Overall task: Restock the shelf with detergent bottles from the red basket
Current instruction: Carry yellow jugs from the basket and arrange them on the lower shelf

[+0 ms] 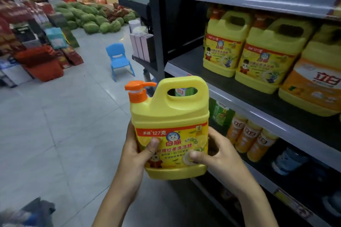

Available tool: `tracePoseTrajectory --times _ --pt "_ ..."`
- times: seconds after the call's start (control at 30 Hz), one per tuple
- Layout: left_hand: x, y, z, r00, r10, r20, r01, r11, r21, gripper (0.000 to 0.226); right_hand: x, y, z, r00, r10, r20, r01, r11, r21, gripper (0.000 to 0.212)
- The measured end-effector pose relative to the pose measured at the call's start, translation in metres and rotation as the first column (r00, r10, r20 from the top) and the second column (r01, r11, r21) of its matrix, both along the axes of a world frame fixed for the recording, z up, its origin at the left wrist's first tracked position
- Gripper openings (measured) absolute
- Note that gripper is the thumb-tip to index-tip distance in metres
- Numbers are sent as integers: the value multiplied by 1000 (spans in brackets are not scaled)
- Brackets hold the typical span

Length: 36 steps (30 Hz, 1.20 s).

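We hold the yellow detergent bottle [169, 129] upright before the shelf [245, 96] | left hand [137, 155] and right hand [215, 155] clasp its base, thumbs on label, likely for control | bare gap left of stocked bottles [245, 49] awaits it | basket unseen

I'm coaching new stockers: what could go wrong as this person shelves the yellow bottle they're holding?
The left hand and right hand grip the detergent bottle low down, handle unused, so it might slip. Its protruding orange pump could catch the shelf upright. Sliding it in may nudge the shelved yellow bottles.
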<state>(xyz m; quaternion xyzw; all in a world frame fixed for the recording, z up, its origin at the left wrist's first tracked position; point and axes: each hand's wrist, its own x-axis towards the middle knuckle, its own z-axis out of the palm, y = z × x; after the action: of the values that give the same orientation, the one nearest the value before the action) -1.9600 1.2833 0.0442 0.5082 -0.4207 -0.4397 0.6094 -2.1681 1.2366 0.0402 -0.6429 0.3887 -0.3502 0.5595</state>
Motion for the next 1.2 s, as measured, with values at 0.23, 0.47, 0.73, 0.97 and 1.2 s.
tracePoseTrajectory --times 0.23,0.47,0.73,0.97,1.2 --pt "83 -81 -9 993 -119 -13 118 992 -32 80 78 -64 2 983 -143 -115 138 989 -56 57" --pt "143 -187 12 917 -397 30 398 915 -63 94 137 -104 17 890 -452 -55 448 891 -69 61" --pt "119 -285 18 755 -632 175 655 725 -214 72 133 -143 24 667 -745 18 726 644 -241 55" --pt "78 -370 27 669 -692 271 743 621 -249 71 107 -207 16 512 -855 75 844 485 -229 53" --pt "61 -437 16 689 -660 300 725 640 -256 71 101 -280 -6 490 -860 142 857 446 -258 74"
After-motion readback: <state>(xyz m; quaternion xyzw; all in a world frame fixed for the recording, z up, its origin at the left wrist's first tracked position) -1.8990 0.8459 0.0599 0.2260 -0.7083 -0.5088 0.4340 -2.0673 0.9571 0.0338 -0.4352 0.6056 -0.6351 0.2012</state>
